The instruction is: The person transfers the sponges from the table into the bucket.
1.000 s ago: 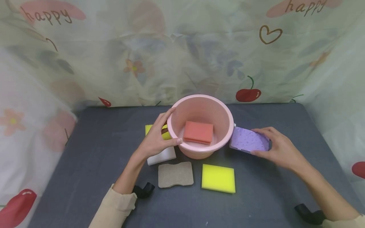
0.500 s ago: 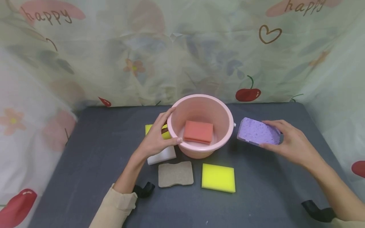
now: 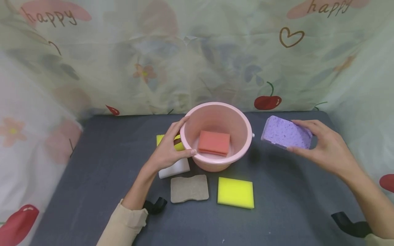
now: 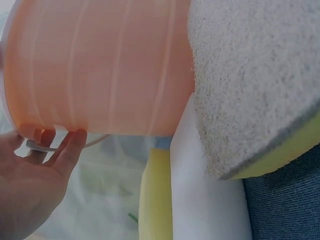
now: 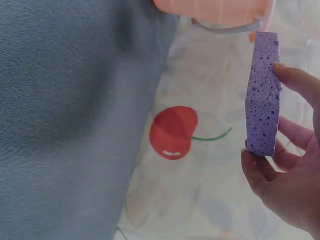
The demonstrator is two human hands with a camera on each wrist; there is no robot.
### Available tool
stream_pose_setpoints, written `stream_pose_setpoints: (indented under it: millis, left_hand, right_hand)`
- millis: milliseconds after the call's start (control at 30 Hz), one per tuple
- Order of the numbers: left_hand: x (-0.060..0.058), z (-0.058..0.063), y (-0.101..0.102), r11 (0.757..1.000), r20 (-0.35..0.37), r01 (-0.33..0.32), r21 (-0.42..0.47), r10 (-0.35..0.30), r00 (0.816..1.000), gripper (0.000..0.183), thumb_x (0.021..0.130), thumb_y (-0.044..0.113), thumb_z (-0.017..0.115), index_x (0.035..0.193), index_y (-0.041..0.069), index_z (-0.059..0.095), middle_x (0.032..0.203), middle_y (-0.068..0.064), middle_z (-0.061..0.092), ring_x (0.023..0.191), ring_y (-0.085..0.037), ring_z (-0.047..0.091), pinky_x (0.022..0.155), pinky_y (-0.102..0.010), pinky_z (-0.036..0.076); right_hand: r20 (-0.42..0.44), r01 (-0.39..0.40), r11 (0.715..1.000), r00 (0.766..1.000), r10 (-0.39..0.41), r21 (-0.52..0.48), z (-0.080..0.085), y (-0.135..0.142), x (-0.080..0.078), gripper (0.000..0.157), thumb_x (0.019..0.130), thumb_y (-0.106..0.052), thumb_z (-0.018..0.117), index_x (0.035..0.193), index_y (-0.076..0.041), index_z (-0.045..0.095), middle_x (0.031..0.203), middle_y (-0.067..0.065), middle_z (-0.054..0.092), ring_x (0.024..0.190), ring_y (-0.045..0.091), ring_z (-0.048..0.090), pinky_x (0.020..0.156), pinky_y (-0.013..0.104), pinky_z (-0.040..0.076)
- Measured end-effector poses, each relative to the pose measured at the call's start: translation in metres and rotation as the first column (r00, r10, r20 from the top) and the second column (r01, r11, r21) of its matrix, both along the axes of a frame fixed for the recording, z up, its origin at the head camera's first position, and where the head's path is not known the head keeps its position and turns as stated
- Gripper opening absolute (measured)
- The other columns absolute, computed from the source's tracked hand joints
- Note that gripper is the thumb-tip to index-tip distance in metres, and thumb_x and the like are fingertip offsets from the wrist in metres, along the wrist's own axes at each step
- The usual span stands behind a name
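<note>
A pink bucket [image 3: 212, 164] stands upright at the table's middle, with a folded-looking orange-red sponge [image 3: 214, 141] inside on its bottom. My left hand [image 3: 167, 150] grips the bucket's left rim, thumb at the front and fingers toward the back. In the left wrist view those fingers [image 4: 70, 150] touch the bucket's side by its handle. Raised above the table, right of the bucket, a purple sponge [image 3: 287, 132] is held by my right hand [image 3: 332, 150], between thumb and fingers. The right wrist view shows this sponge [image 5: 262, 95] edge-on, full of small holes.
In front of the bucket lie a grey-brown sponge [image 3: 189, 189] with notched sides and a yellow sponge [image 3: 235, 192]. A white block [image 3: 175, 169] and another yellow sponge [image 3: 159, 138] are partly hidden by my left hand. Patterned cloth [image 3: 197, 68] hangs behind the table.
My right hand has carried the purple sponge right and upward, away from the bucket's side. The left hand and the bucket have stayed in place.
</note>
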State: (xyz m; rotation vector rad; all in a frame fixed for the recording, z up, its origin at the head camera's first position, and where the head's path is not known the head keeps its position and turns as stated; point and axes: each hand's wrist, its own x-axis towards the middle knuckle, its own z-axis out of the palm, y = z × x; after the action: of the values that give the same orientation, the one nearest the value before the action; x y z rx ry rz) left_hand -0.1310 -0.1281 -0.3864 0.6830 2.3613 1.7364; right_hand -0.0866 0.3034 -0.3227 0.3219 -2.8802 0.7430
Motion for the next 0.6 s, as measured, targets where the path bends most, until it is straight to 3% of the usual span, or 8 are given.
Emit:
stream_pose_setpoints:
  millis: [200,600]
  left_hand:
    - [0.0,-0.001,0.0,1.0,-0.001,-0.004,-0.007,0.004,1.0,0.097,0.08,0.024,0.084,0.157,0.035,0.025,0.147,-0.004,0.034,0.132,-0.026,0.044,0.103,-0.041,0.047]
    - [0.0,-0.001,0.001,1.0,-0.006,0.002,0.007,-0.002,1.0,0.098,0.08,0.023,0.084,0.157,0.033,0.026,0.147,-0.005,0.034,0.132,-0.028,0.045,0.103,-0.042,0.046]
  right_hand:
    - [0.009,0.022,1.0,1.0,-0.022,0.0,0.01,-0.005,0.001,0.079,0.068,-0.018,0.093,0.137,-0.004,0.057,0.131,0.021,0.054,0.109,0.039,0.048,0.076,0.038,0.04]
    - [-0.084,-0.019,1.0,0.996,0.017,-0.024,0.028,-0.019,0.0,0.076,0.067,-0.021,0.093,0.135,-0.01,0.061,0.126,0.012,0.059,0.106,0.029,0.052,0.075,0.026,0.034]
